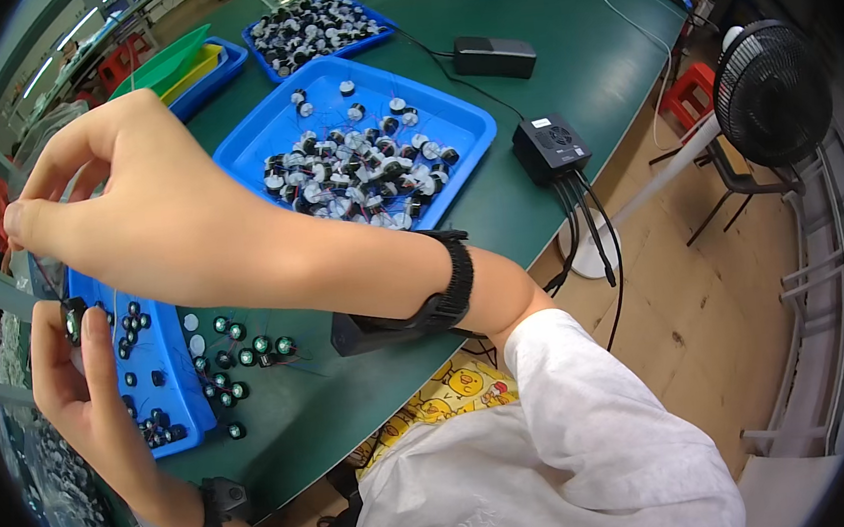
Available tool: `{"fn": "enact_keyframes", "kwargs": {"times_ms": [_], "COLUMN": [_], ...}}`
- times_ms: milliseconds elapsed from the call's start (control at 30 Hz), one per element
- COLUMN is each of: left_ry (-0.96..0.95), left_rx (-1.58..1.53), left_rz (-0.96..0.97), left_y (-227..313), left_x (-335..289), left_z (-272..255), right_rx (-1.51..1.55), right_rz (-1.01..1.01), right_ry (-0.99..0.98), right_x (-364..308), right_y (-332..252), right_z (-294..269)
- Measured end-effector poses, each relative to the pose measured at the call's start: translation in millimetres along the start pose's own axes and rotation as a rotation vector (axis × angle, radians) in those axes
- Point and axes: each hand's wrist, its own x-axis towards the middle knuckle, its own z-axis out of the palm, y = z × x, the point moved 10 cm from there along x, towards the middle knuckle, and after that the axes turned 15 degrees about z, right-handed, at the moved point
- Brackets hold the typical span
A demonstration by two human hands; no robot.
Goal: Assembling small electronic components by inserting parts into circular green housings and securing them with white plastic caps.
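Note:
My left hand (93,403) is raised at the lower left, pinching a small black cylindrical part (75,320) between thumb and fingertip. Above it, my right hand (176,205) reaches across with thumb and fingers pressed together. Thin wires (46,274) run from the part up toward the right fingertips, whose exact grip is partly hidden. Beneath the hands, a blue tray (197,409) holds several similar dark parts with pale faces. More of these round parts (248,357) lie loose on the green table beside that tray, close to two flat white discs (196,343).
A larger blue tray (475,123) behind my right forearm holds a heap of white-and-black wired parts. Farther back is another full blue tray (258,57). A black box with cables (550,147) and a black power brick (494,56) sit rightward. A fan (770,79) stands beyond the table edge.

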Motion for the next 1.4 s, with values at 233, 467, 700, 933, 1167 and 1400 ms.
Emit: {"fn": "enact_keyframes", "kwargs": {"times_ms": [233,467,700,933,1167,1400], "left_ry": [-0.158,-0.249,-0.023,-0.066,-0.187,-0.203], "left_rx": [0.049,-0.574,-0.580,-0.735,-0.947,-0.965], "left_rz": [0.170,-0.108,-0.164,-0.143,-0.083,-0.030], "left_y": [17.8,2.2,-10.1,1.4,21.6,29.5], "left_x": [8.6,11.8,17.8,21.7,18.0,15.0], "left_z": [16.6,20.3,-1.4,-1.0,7.5,8.7], "right_rx": [-0.063,-0.252,-0.261,-0.254,-0.137,-0.072], "right_rz": [-0.029,0.110,0.165,0.355,0.509,0.449], "right_ry": [0.054,0.062,-0.072,-0.202,-0.354,-0.301], "right_x": [2.0,3.8,-1.2,-15.2,-30.6,-35.0], "right_y": [-6.3,-5.6,4.1,11.6,22.4,17.2], "right_z": [-6.0,-7.4,7.8,25.5,49.8,51.1]}}
